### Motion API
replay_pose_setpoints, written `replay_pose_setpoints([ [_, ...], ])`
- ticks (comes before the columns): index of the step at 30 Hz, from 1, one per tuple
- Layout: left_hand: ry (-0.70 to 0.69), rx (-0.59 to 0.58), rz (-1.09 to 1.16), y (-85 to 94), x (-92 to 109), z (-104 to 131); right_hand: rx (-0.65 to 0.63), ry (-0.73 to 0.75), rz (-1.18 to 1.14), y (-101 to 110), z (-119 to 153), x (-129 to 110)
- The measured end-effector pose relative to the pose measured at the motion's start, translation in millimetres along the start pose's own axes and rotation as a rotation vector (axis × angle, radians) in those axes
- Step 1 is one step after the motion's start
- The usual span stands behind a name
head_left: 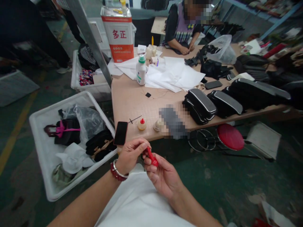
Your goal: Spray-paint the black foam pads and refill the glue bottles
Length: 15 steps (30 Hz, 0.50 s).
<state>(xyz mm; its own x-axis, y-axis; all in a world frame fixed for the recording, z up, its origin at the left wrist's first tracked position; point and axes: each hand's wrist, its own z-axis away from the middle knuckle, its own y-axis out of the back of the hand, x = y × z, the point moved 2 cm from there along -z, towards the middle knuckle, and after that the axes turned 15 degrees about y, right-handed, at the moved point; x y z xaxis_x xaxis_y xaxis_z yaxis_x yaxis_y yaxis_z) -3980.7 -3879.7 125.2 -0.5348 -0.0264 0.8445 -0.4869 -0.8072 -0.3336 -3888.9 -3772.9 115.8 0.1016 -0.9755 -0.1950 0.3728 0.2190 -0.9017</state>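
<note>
Both hands are together in front of me, just off the table's near edge. My left hand [132, 153], with a red-and-silver bracelet at the wrist, pinches the upper end of a small red plastic piece [151, 155]. This piece has a narrow stem and a wider round end, like a nozzle cap. My right hand [163, 176] grips its lower end between thumb and fingers. Beyond the hands stand a small glue bottle [141, 125] with a red tip and a pale round container [157, 125]. A dark-screened phone [121, 133] lies left of them.
A white bin [38, 132] of bags and fabric stands at left. Farther back are a white bottle [141, 71], white sheets [175, 74] and a big tin [119, 34]. Black pouches [201, 105] line the right edge, above a red stool [230, 136]. A co-worker [181, 28] sits opposite.
</note>
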Motion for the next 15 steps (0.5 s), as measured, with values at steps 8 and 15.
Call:
replay_pose_setpoints([
  [8, -0.009, 0.160, -0.081, 1.3, 20, -30, -0.035, 0.027, 0.101, -10, -36, -27],
  [15, -0.083, 0.371, -0.312, -25.0, 32, -53, -0.093, 0.022, 0.224, -16, -51, -78],
])
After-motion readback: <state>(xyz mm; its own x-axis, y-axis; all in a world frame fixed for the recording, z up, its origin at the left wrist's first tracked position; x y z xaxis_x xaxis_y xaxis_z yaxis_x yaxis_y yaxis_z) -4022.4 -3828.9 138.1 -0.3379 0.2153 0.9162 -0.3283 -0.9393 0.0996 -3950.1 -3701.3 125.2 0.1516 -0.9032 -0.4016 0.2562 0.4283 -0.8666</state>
